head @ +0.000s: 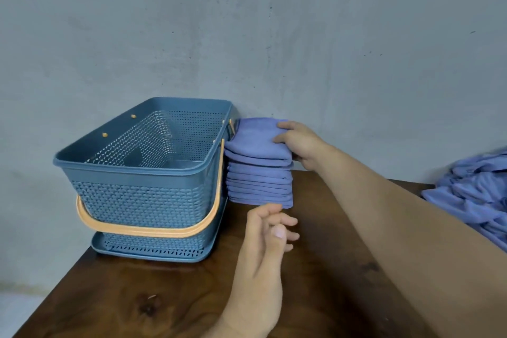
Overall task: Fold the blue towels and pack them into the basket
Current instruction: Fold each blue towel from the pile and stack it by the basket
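A stack of several folded blue towels (259,184) stands on the wooden table, touching the right side of the blue basket (131,167). The basket is empty inside, and its orange handle (153,230) hangs down over the front. My right hand (300,143) reaches in from the right and grips the right edge of the top folded towel (255,137), fingers on top and thumb below. That towel sits tilted on the stack. My left hand (264,241) hovers just in front of the stack's bottom, fingers loosely curled and holding nothing.
A heap of unfolded blue towels (477,195) lies at the right edge of the table. The dark wooden table (164,296) ends at a corner on the left. A grey wall stands directly behind the basket and stack.
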Motion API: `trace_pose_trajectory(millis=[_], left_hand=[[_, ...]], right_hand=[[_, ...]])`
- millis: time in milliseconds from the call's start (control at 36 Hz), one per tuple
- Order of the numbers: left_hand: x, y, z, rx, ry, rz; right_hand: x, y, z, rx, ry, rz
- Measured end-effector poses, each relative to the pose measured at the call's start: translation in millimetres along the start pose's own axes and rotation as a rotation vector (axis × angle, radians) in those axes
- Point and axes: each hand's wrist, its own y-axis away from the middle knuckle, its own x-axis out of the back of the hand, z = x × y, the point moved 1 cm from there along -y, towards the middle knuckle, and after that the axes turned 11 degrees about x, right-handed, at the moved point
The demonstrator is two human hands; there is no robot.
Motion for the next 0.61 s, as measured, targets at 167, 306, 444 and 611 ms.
trace_pose_trajectory(millis=[167, 306, 444, 611], left_hand=[[1.3, -0.9, -1.5, 0.014, -0.018, 0.006], [0.7, 0.6, -1.0, 0.032, -0.029, -0.006], [-0.1, 2.9, 1.2, 0.059, -0.049, -0.031], [-0.4, 2.9, 1.9, 0.125, -0.115, -0.015]], right_hand=[[5.4, -2.1, -1.6, -0.024, -0.029, -0.028], [9.4, -5.8, -0.9, -0.027, 0.036, -0.071], [8.1, -5.4, -1.1, 0.055, 0.208, -0.077], [26.8, 34.6, 0.7, 0.214, 0.402, 0.047]])
